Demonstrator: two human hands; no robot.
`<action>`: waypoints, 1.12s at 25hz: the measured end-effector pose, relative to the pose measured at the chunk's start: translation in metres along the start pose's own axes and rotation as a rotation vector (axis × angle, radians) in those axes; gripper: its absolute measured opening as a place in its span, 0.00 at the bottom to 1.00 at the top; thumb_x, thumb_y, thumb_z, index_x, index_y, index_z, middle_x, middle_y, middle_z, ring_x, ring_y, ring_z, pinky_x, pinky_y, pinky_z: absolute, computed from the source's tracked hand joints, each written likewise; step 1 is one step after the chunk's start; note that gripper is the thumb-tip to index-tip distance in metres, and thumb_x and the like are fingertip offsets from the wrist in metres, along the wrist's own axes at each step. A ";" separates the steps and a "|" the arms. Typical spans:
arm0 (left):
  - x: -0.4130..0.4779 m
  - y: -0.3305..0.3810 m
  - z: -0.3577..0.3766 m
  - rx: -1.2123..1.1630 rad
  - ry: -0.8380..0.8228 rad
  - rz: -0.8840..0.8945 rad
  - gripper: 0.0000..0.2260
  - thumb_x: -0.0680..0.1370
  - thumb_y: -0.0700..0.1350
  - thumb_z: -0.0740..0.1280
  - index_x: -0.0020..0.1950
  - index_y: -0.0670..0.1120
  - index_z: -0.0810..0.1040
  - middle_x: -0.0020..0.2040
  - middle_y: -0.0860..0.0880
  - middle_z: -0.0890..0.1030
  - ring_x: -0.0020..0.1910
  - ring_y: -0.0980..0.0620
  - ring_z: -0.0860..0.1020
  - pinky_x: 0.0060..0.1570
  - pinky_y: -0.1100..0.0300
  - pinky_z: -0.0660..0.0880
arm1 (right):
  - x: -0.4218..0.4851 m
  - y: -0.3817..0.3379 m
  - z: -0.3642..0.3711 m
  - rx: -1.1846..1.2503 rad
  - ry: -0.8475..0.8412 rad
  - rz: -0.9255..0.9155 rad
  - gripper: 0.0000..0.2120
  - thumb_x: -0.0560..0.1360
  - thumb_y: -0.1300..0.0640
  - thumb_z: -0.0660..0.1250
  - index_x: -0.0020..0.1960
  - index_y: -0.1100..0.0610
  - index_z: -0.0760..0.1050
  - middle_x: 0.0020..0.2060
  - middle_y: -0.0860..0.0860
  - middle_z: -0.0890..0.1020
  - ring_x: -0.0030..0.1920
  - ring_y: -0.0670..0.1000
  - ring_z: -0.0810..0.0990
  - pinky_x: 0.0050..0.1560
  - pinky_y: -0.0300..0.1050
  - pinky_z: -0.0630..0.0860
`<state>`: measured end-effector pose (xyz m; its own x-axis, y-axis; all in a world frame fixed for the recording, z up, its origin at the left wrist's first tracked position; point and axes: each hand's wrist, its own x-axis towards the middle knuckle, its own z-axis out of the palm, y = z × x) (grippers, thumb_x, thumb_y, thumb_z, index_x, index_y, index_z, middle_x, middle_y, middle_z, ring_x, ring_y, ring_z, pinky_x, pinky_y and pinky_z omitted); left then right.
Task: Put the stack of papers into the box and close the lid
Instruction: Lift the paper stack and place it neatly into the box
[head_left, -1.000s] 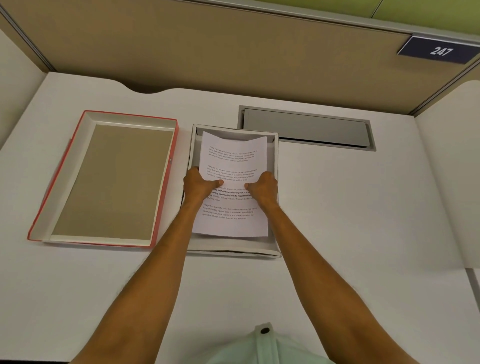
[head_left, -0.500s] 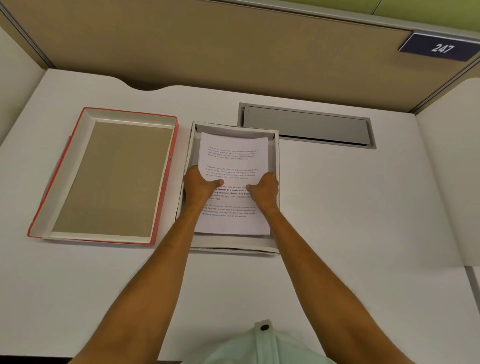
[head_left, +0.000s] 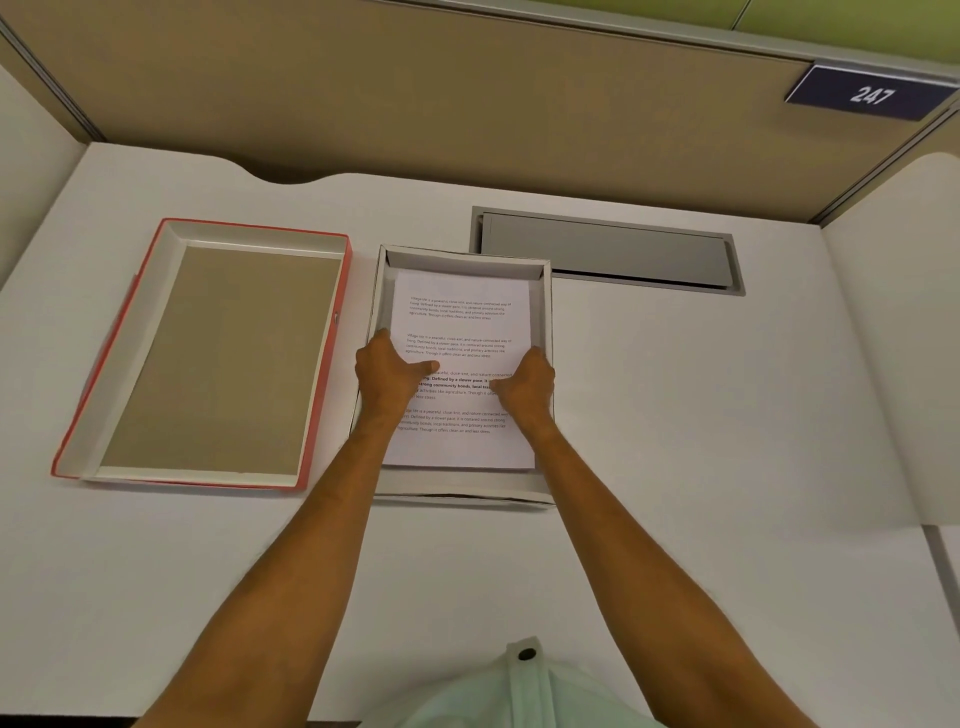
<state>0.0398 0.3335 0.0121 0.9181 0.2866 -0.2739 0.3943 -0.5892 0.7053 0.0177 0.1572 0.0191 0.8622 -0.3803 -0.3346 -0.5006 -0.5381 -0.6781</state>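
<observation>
A white stack of printed papers (head_left: 460, 322) lies inside the open white box (head_left: 462, 257) at the middle of the desk. My left hand (head_left: 387, 376) grips the stack's left edge, thumb on top of the page. My right hand (head_left: 524, 387) grips the right edge the same way, beside the box's right wall. The stack looks nearly flat on the box floor, its near edge just short of the front wall. The red-edged lid (head_left: 208, 358) lies upside down to the left of the box, its brown inside facing up.
A grey cable hatch (head_left: 605, 249) is set into the white desk (head_left: 701, 415) behind and right of the box. Beige partition walls (head_left: 415, 104) close off the back and sides. A number plate reading 247 (head_left: 870, 93) hangs top right.
The stack has gone down into the box and flattened; its far end was curled up against the back wall before. Both hands have sunk with it, still holding its edges.
</observation>
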 end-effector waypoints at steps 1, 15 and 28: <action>0.001 -0.001 -0.002 -0.001 -0.017 -0.004 0.31 0.66 0.50 0.81 0.62 0.37 0.74 0.62 0.39 0.80 0.60 0.40 0.80 0.59 0.44 0.79 | 0.000 -0.001 -0.001 0.027 -0.011 0.015 0.26 0.69 0.65 0.76 0.63 0.67 0.68 0.60 0.61 0.77 0.60 0.59 0.78 0.57 0.49 0.78; 0.006 -0.007 -0.008 -0.122 -0.080 -0.012 0.29 0.66 0.49 0.82 0.60 0.38 0.76 0.63 0.41 0.81 0.61 0.42 0.80 0.61 0.48 0.79 | -0.002 -0.004 -0.010 0.220 -0.052 0.096 0.28 0.67 0.61 0.78 0.60 0.63 0.68 0.60 0.59 0.77 0.59 0.57 0.78 0.53 0.45 0.77; -0.088 0.015 -0.044 -0.912 -0.302 -0.452 0.19 0.73 0.38 0.75 0.63 0.36 0.79 0.55 0.41 0.84 0.62 0.42 0.80 0.55 0.56 0.81 | 0.015 -0.036 -0.015 -0.022 0.013 -0.356 0.23 0.75 0.59 0.70 0.68 0.63 0.69 0.64 0.57 0.77 0.63 0.56 0.76 0.58 0.39 0.70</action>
<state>-0.0372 0.3327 0.0754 0.7152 0.0643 -0.6960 0.6366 0.3511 0.6866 0.0479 0.1598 0.0485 0.9820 -0.1749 -0.0714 -0.1702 -0.6550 -0.7362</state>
